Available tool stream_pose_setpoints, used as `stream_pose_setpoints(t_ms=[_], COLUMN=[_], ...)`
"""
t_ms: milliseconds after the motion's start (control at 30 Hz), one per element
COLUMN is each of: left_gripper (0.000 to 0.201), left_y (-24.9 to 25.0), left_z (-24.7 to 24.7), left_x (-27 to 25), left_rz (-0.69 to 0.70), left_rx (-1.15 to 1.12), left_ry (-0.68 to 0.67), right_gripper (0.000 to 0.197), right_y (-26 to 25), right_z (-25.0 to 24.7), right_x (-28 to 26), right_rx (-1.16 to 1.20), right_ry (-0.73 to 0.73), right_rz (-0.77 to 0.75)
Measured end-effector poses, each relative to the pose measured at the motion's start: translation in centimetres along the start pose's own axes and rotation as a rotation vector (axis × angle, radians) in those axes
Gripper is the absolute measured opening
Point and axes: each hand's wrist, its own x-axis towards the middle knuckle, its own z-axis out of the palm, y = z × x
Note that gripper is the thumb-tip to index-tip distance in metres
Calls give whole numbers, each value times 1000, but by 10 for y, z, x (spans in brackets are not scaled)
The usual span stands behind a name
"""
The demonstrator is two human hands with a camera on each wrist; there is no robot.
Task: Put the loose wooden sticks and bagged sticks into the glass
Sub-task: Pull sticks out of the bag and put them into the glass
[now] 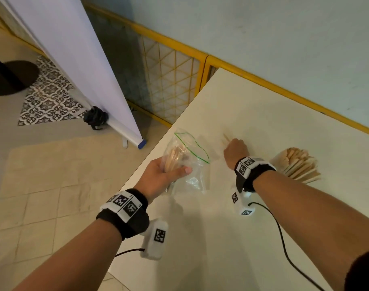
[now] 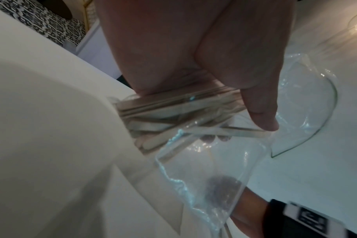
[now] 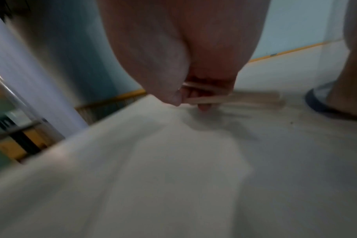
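A pale table (image 1: 252, 217) set against a yellow-edged wall fills the scene, a white roll-up screen (image 1: 70, 49) leaning over the tiled floor to its left. At the table's right stands the glass (image 1: 296, 164), already crowded with flat wooden sticks that fan out above its rim. Near the table's left edge, the person's left hand (image 1: 158, 177) grips a clear zip bag (image 1: 185, 162) with a green seal line, fingers and thumb curled around the bundle of sticks inside (image 2: 173, 116); the bag's mouth looks open and its slack plastic trails onto the tabletop. Between bag and glass, the right hand (image 1: 236, 150) is clenched on a few loose sticks (image 3: 234, 98), pinching them at one end just above the surface, the far ends still touching or nearly touching the table.

The risks appear plain. Held by one end only, the loose sticks could splay or slip as they are lifted. The glass looks nearly full, so pushing more in may dislodge those already standing, or tip the glass. The open bag, if tilted, could spill its bundle over the nearby table edge.
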Motion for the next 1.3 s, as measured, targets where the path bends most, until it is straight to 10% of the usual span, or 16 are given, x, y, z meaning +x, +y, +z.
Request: stream_pose_setpoints(t_ms=[167, 400, 633, 1066, 1300], left_gripper=[30, 49, 40, 48, 34], left_y=[9, 28, 44, 55, 60], left_z=[19, 65, 86, 116, 111], left_x=[-1, -13, -23, -30, -28], left_rz=[22, 138, 261, 407, 433], left_rx=[64, 102, 57, 32, 94], left_ry=[-109, -292, -412, -465, -461], right_gripper=[14, 32, 8, 20, 27], right_y=[-18, -28, 9, 1, 3], right_z=[-71, -146, -152, -138, -135], right_x=[-71, -143, -171, -168, -161], right_rx=[825, 1377, 530, 370, 388], right_ry=[-32, -62, 50, 135, 212], right_rz=[-264, -360, -385, -196, -335])
